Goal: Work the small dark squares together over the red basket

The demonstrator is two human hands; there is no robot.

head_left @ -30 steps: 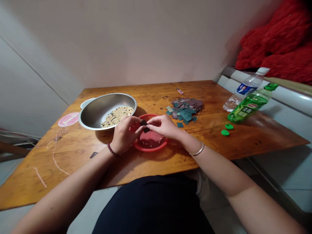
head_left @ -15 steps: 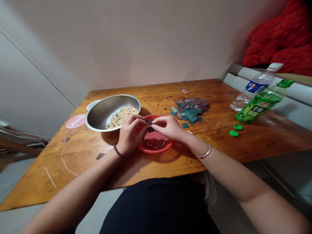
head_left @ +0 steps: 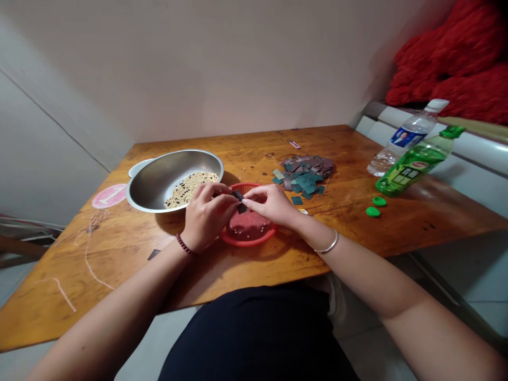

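Both hands meet over a small red plastic basket [head_left: 251,239] with a few pale beads in it. My left hand [head_left: 204,216] and my right hand [head_left: 268,205] each pinch the same small dark square chip [head_left: 239,201] between fingertips, just above the basket. A steel bowl [head_left: 159,180] holding pale and dark beads sits to the left of the basket. A heap of teal and purplish square chips [head_left: 305,173] lies on the wooden table [head_left: 397,222] to the right of the basket.
A green drink bottle [head_left: 413,168] and a clear water bottle [head_left: 400,142] lie at the table's right edge, with two green caps [head_left: 375,207] near them. A pink round tag [head_left: 108,195] and loose string [head_left: 89,235] lie on the left. Red fabric [head_left: 456,69] is piled at the back right.
The hands stay together over the red basket, still pinching the dark chip. Only the camera view has shifted slightly.
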